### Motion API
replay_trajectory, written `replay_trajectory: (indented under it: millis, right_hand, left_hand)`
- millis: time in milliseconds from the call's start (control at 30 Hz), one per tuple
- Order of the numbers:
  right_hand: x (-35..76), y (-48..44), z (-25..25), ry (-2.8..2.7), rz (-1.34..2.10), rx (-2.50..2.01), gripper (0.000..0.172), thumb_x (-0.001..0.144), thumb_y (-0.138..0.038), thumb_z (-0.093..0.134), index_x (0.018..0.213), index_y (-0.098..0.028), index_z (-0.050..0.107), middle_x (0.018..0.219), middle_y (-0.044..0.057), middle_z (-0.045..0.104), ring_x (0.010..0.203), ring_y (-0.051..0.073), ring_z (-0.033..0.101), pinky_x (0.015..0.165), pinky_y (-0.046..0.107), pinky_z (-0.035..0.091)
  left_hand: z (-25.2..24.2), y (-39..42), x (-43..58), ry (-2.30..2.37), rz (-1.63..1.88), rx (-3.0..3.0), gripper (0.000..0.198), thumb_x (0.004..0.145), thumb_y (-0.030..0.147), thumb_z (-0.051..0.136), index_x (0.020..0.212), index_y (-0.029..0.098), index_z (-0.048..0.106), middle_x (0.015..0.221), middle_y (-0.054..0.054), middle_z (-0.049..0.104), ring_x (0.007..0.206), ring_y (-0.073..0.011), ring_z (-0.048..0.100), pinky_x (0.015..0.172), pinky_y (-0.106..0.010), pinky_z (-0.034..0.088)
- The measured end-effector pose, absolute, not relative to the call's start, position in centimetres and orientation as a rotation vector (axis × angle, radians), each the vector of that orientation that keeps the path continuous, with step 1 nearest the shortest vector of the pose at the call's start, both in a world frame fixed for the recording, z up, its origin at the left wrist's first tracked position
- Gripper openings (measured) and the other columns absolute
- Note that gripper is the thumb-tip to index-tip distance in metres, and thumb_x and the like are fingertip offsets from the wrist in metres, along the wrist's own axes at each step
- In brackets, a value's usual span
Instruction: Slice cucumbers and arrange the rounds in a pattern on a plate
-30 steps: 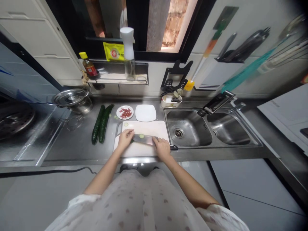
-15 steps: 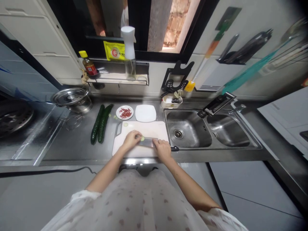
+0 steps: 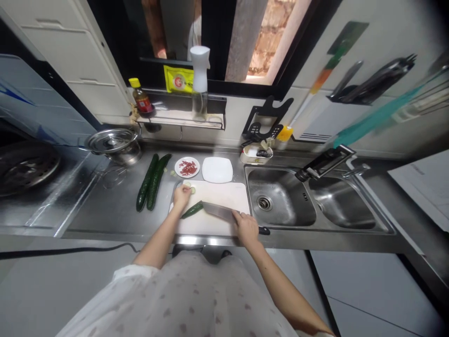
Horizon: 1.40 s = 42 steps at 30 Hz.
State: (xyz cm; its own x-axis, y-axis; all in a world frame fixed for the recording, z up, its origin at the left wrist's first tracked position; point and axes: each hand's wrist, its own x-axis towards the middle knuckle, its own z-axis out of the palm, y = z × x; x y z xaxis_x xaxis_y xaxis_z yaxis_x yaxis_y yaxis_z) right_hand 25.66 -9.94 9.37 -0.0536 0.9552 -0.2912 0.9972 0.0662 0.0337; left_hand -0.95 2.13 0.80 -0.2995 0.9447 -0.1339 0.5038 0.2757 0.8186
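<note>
1. The right hand [image 3: 247,228] wraps its fingers around the knife [image 3: 218,210]; they cover the join of blade and handle, so only the black butt shows to their right.
2. The left hand [image 3: 181,195] has its fingertips bunched against a pale slice [image 3: 192,190]; the detail is too small to tell whether they pinch it or merely touch it.
3. A second slice [image 3: 188,184] lies just beyond the left fingers, on the board [image 3: 224,193].
4. The cucumber piece [image 3: 192,209] lies on the board between both sets of fingers, closer to the body than the left ones. Its right end meets the blade's tip in view; I cannot tell whether they touch.
5. The board spreads beneath both hands; the left hand and forearm hide part of its left edge.
6. Left of the left fingers, two cucumbers [image 3: 157,181] lie side by side on the desk [image 3: 105,206]. Tiny pale scraps [image 3: 172,172] near them are hard to identify.
7. Beyond the left fingers stands a round plate [image 3: 178,169] of red bits, too small to name; a square plate [image 3: 217,169] is beside it.
8. Right of the right fingers is the sink [image 3: 289,201], its far rim partly hidden by the tap [image 3: 325,162].
9. Well left of the left fingers, beyond the pot [image 3: 128,155], a dark round object [image 3: 31,168] is cut off by the picture's edge.
</note>
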Motion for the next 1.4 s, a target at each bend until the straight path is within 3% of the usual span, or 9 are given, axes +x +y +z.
replay_trajectory:
  millis: [500, 900, 1233, 1400]
  right_hand:
    - [26.0, -10.0, 8.7, 2.117, -0.246, 2.01, 0.047, 0.086, -0.024, 0.053, 0.133, -0.026, 0.052, 0.102, 0.007, 0.065, 0.097, 0.02, 0.057, 0.08, 0.028, 0.034]
    - [25.9, -9.8, 8.6, 2.127, -0.283, 2.013, 0.046, 0.086, -0.024, 0.052, 0.131, -0.026, 0.053, 0.102, 0.007, 0.066, 0.096, 0.02, 0.058, 0.079, 0.028, 0.035]
    - [25.8, -9.5, 8.4, 2.117, -0.294, 2.026, 0.046, 0.087, -0.023, 0.05, 0.132, -0.027, 0.052, 0.102, 0.007, 0.066, 0.096, 0.019, 0.057, 0.079, 0.027, 0.035]
    - [25.8, -9.5, 8.5, 2.108, -0.311, 2.057, 0.048, 0.085, -0.021, 0.05, 0.132, -0.028, 0.052, 0.103, 0.006, 0.067, 0.096, 0.019, 0.058, 0.08, 0.027, 0.036]
  left_hand:
    - [-0.2, 5.6, -1.1, 2.153, 0.637, 1.525, 0.02, 0.082, 0.024, 0.051, 0.089, 0.018, 0.069, 0.09, -0.011, 0.071, 0.082, -0.0219, 0.064, 0.072, -0.029, 0.043]
    - [0.5, 5.3, -1.2, 2.143, 0.579, 1.768, 0.024, 0.086, 0.019, 0.046, 0.09, 0.015, 0.069, 0.093, -0.013, 0.068, 0.086, -0.0221, 0.061, 0.079, -0.031, 0.043]
    - [-0.2, 5.1, -1.1, 2.154, 0.625, 1.76, 0.024, 0.086, 0.02, 0.047, 0.094, 0.016, 0.07, 0.097, -0.013, 0.066, 0.091, -0.0232, 0.06, 0.083, -0.032, 0.043]
    - [0.1, 4.5, -1.5, 2.127, 0.769, 1.658, 0.028, 0.086, 0.021, 0.047, 0.105, 0.016, 0.067, 0.103, -0.013, 0.067, 0.098, -0.0244, 0.06, 0.088, -0.033, 0.043]
